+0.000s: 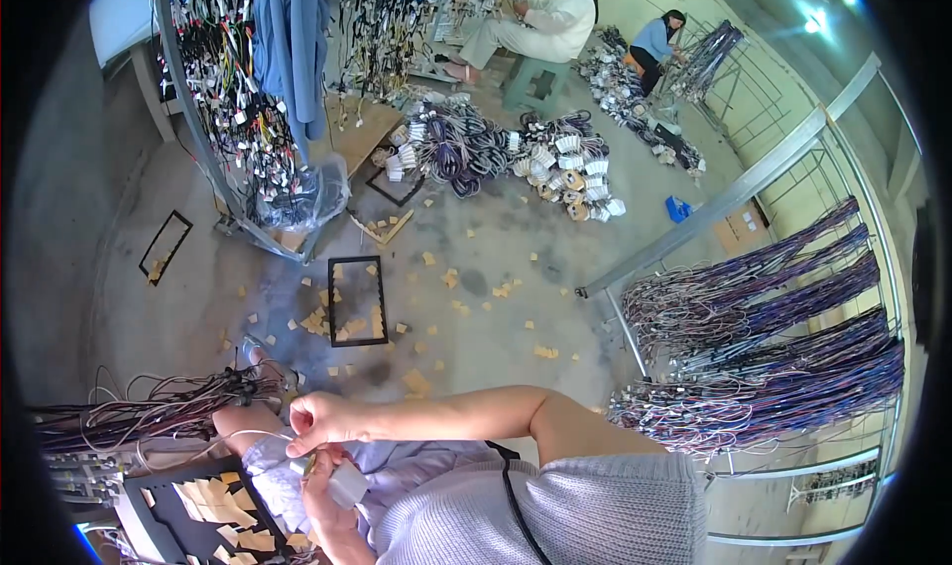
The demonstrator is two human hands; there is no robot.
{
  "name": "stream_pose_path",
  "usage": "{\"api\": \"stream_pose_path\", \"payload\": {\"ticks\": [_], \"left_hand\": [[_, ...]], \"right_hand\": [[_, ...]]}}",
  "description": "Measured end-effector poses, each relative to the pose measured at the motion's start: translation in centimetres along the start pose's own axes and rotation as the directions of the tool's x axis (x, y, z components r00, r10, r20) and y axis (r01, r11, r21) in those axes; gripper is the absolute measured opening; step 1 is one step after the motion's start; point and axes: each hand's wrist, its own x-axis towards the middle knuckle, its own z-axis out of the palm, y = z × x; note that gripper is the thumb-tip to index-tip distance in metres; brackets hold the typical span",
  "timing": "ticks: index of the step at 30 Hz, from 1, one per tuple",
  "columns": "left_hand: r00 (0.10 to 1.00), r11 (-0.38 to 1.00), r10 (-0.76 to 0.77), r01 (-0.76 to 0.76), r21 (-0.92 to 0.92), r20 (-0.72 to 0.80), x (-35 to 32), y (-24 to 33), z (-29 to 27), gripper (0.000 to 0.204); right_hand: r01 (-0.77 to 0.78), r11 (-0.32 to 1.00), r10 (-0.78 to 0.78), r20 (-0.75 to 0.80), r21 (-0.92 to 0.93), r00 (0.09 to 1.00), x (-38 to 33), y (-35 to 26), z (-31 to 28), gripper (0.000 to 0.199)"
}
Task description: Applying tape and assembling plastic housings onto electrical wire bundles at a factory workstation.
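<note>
My right hand [322,421] reaches across my lap with its thumb and fingertips pinched together. A thin pale cable [233,434] runs into that pinch from the left. Just below, my left hand [319,486] is closed around a small white block-like piece [347,484]; its exact kind cannot be made out. A small yellowish bit shows between the two hands, almost touching both. The cable belongs to a bundle of dark and pale wires [149,406] lying at my left. My fingers partly cover what is between them.
A black tray [164,525] with tan paper pieces stands at lower left. Black frames [331,302] and paper scraps lie on the floor. Wire bundles hang on a rack [764,307] at right; coiled harnesses [461,149] lie ahead. Two people [550,25] sit or crouch farther back.
</note>
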Motion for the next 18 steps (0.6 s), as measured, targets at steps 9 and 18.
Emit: {"api": "stream_pose_path", "payload": {"ticks": [9, 18], "left_hand": [[0.952, 0.884, -0.212, 0.284, -0.373, 0.222, -0.5, 0.5, -3.2, 0.025], [0.994, 0.976, 0.088, -0.075, 0.204, -0.057, -2.5, 2.3, -3.3, 0.022]], "right_hand": [[0.097, 0.993, -0.114, 0.339, 0.068, 0.934, 1.1, 2.3, 2.1, 0.024], [0.544, 0.666, -0.381, 0.394, -0.511, 0.836, 0.7, 2.8, -0.1, 0.039]]}}
